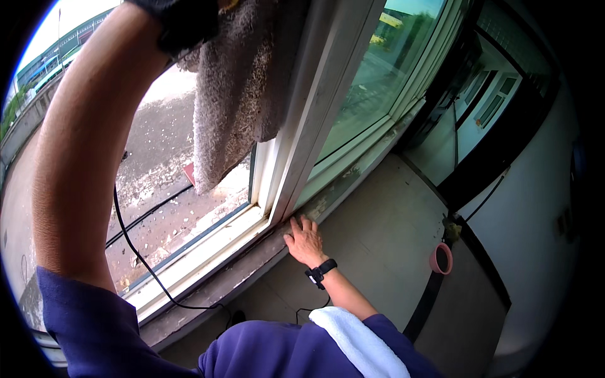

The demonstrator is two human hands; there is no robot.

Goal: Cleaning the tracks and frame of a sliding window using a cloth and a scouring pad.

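Note:
My left arm (80, 156) is raised along the left side, a black wrist strap (189, 23) around its wrist. Beyond that strap my left hand is out of view past the top edge. Close beside the wrist a grey-brown terry cloth (227, 104) hangs in front of the window, its upper end cut off. My right hand (306, 242) rests with spread fingers on the worn window sill (246, 264), near the foot of the white window frame (307, 127). Nothing is held in it. A black strap with a small device (321, 273) circles the right wrist.
A black cable (142, 260) crosses the sill. Through the window lies rough concrete ground (160, 137). Glazed panes (373, 85) continue to the right. A pink pot (440, 259) stands on the right, near a dark doorway (491, 151). A white towel (359, 340) drapes over my purple shirt.

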